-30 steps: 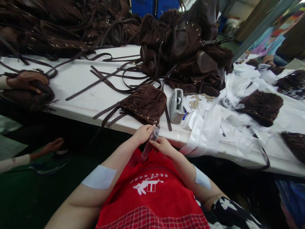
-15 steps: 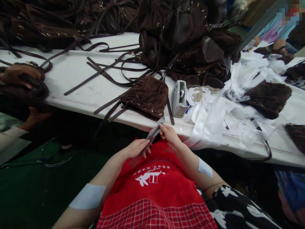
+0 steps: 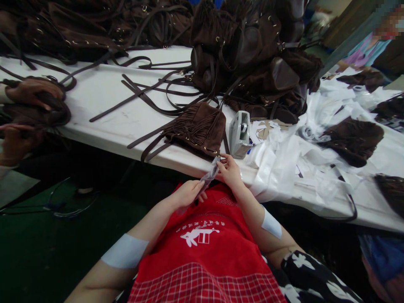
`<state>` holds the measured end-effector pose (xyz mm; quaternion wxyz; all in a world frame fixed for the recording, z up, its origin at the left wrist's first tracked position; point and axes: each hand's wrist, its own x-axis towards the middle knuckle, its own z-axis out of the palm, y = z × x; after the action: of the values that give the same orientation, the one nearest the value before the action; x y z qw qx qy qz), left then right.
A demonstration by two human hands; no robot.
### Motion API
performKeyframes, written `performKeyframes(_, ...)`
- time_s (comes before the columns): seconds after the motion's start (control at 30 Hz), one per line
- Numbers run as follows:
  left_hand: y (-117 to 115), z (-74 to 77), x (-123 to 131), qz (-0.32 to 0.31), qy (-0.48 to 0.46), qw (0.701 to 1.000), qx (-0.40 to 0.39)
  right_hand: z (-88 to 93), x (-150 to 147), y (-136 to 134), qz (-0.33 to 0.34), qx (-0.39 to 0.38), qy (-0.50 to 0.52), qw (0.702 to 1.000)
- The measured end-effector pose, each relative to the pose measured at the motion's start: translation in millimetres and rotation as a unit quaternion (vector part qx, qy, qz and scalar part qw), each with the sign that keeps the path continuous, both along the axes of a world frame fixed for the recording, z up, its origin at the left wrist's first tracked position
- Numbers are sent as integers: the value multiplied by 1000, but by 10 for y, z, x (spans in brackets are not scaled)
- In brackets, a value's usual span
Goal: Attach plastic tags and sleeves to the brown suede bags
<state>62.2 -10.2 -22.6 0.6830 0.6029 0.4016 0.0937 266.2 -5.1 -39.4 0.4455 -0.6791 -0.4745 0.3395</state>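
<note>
Just off the table's front edge, a dark strap in a clear plastic sleeve (image 3: 210,176) slants up between my hands. My left hand (image 3: 188,193) is closed around its lower part. The fingers of my right hand (image 3: 229,170) pinch its upper end, close to the bag's gold fitting. Beyond them a dark brown fringed bag (image 3: 202,128) lies on the table with its eyelet-lined opening toward me. The bag's thin straps trail off to its left. A grey tape dispenser (image 3: 240,134) stands right of the bag.
Dark brown bags (image 3: 249,46) are heaped along the back of the white table (image 3: 104,111). Clear plastic sleeves (image 3: 277,164) spread to the right, some over the front edge. At the left, another person's hand (image 3: 34,93) grips a bag. A further person is at the far right.
My right hand has moved slightly up and right along the sleeve's upper end. My left hand has shifted a little up and right. The view has tilted slightly.
</note>
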Motion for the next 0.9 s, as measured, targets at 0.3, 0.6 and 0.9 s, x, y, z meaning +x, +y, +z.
performKeyframes(0.3,-9,16,-9,30,-3,1000,-10,101,27,0,6,-14,90,996)
performKeyframes(0.6,7,41,13,40,-9,999,-26,156,81,35,-6,11,-97,995)
performKeyframes(0.9,54,38,99,45,-29,998,-20,187,158,145,-7,11,-146,989)
